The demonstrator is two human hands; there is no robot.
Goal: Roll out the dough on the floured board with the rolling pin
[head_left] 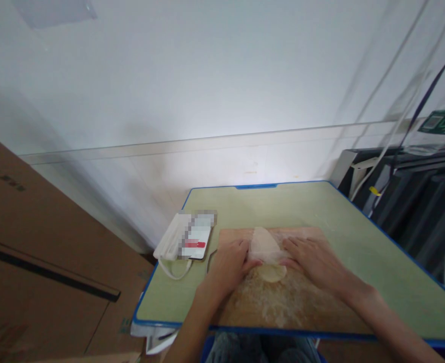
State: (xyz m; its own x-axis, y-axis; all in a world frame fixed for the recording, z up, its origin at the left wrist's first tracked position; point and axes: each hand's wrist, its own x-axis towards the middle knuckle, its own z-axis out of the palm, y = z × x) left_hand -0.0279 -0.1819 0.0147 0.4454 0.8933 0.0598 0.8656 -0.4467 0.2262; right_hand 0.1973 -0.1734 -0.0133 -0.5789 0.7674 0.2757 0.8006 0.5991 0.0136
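A thin sheet of pale dough (264, 240) lies on a floury wooden board (278, 307). Its rounded near end (273, 273) looks yellower than the far part. Across the dough runs a pale floury bar (269, 256); whether it is a rolling pin or a fold of dough I cannot tell. My left hand (235, 259) is closed around the bar's left end, thumb toward me. At the right end, my right hand (307, 254) has its fingers over the bar and its thumb below. Both palms hide the ends of the bar.
The board rests on a green table with a blue rim (256, 186). To the left are a phone (198, 242) and a white strapped item (173, 237). A cardboard box (48, 262) stands at left; dark panels (419, 201) and cables lean at right. A wall rises behind.
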